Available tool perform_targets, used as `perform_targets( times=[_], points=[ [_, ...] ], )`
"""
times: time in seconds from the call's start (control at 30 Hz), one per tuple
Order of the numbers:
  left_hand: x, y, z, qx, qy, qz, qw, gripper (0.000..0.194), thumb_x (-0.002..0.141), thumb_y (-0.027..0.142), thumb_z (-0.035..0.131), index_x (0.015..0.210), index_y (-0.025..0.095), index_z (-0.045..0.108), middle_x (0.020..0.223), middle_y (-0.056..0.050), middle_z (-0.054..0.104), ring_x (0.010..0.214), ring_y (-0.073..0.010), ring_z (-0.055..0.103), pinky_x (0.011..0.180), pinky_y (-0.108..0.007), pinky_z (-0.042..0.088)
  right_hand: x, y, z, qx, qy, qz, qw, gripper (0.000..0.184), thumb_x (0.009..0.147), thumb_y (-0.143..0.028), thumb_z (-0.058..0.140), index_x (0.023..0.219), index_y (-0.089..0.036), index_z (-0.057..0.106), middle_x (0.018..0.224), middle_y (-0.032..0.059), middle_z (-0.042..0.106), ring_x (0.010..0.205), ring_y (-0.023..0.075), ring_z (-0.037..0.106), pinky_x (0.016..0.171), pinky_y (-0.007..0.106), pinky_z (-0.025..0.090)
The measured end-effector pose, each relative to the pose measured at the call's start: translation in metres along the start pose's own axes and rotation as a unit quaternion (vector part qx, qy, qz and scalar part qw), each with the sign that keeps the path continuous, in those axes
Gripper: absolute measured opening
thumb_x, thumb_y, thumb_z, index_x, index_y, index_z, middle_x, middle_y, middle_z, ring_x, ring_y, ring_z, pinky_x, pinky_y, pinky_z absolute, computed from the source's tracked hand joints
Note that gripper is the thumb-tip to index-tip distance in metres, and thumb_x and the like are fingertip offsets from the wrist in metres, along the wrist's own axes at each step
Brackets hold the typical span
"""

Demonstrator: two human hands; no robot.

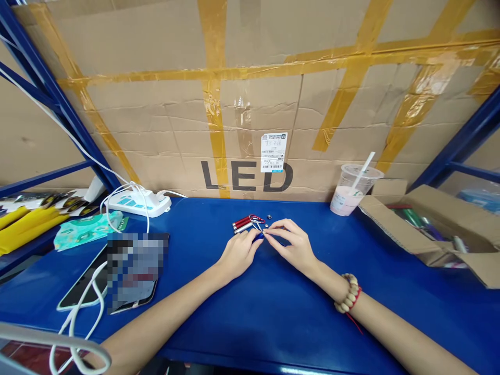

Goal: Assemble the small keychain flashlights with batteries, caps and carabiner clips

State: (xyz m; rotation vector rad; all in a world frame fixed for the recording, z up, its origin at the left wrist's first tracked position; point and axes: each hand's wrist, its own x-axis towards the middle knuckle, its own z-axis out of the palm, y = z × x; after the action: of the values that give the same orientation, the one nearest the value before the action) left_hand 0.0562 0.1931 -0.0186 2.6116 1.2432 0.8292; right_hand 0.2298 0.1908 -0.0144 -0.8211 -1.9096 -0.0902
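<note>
My left hand (239,253) is closed around a small blue keychain flashlight (258,237), most of it hidden by the fingers. My right hand (294,245) meets its end, thumb and forefinger pinched there; whatever they grip is too small to make out. Just beyond the left hand lie red keychain flashlights (241,223) with a red carabiner clip (257,219), and a silver flashlight (244,228) beside them. A tiny metal piece (269,216) rests on the blue table (250,323), a little past my right fingertips.
On the left are two phones (84,286), a white cable (72,333), a tissue pack (84,229) and a power strip (138,202). A drink cup (346,195) and an open carton (416,245) of small tubes stand right. A large cardboard box (167,130) walls the back.
</note>
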Motion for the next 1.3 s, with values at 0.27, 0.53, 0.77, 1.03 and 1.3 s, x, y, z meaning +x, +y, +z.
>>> perform_targets(
  times=[0.27, 0.53, 0.77, 1.03, 1.3],
  points=[
    [0.000, 0.001, -0.001, -0.001, -0.013, -0.011, 1.000, 0.018, 0.092, 0.027, 0.033, 0.101, 0.018, 0.046, 0.087, -0.004, 0.062, 0.082, -0.0169, 0.060, 0.074, -0.029, 0.047, -0.001, 0.000, 0.000, 0.023, -0.042, -0.013, 0.999, 0.015, 0.083, -0.023, 0.052, 0.085, -0.020, 0.066, 0.087, 0.0051, 0.061, 0.076, 0.0126, 0.057, 0.068, 0.026, 0.049],
    [-0.001, 0.002, 0.000, 0.018, -0.017, 0.012, 1.000, 0.020, 0.092, 0.030, 0.034, 0.102, 0.019, 0.048, 0.090, -0.004, 0.062, 0.085, -0.0165, 0.060, 0.075, -0.028, 0.046, -0.003, 0.000, -0.001, 0.040, -0.065, 0.028, 0.997, 0.012, 0.082, -0.022, 0.050, 0.079, -0.019, 0.062, 0.090, 0.0047, 0.059, 0.078, 0.0120, 0.057, 0.068, 0.024, 0.049],
    [-0.002, 0.004, -0.002, 0.018, -0.027, 0.030, 0.999, 0.021, 0.092, 0.031, 0.034, 0.098, 0.019, 0.050, 0.088, -0.004, 0.062, 0.083, -0.0159, 0.059, 0.075, -0.028, 0.046, -0.002, 0.001, -0.002, 0.039, -0.070, 0.033, 0.996, 0.014, 0.081, -0.023, 0.049, 0.072, -0.019, 0.058, 0.084, 0.0044, 0.058, 0.076, 0.0127, 0.057, 0.067, 0.025, 0.049],
    [-0.002, 0.002, 0.000, 0.025, -0.018, 0.031, 0.999, 0.023, 0.091, 0.033, 0.035, 0.099, 0.019, 0.050, 0.089, -0.004, 0.061, 0.083, -0.0161, 0.059, 0.075, -0.028, 0.046, 0.000, 0.006, -0.003, 0.035, -0.033, 0.117, 0.992, 0.022, 0.084, -0.025, 0.045, 0.067, -0.018, 0.058, 0.080, 0.0046, 0.060, 0.074, 0.0136, 0.056, 0.067, 0.026, 0.046],
    [-0.003, 0.004, -0.002, 0.025, -0.017, 0.028, 0.999, 0.019, 0.090, 0.032, 0.039, 0.096, 0.019, 0.051, 0.088, -0.003, 0.061, 0.083, -0.0160, 0.058, 0.075, -0.028, 0.046, -0.005, 0.032, 0.000, -0.069, -0.149, 0.203, 0.965, 0.023, 0.079, -0.027, 0.052, 0.098, -0.023, 0.064, 0.105, 0.0047, 0.060, 0.096, 0.0202, 0.054, 0.084, 0.037, 0.039]
  ],
)
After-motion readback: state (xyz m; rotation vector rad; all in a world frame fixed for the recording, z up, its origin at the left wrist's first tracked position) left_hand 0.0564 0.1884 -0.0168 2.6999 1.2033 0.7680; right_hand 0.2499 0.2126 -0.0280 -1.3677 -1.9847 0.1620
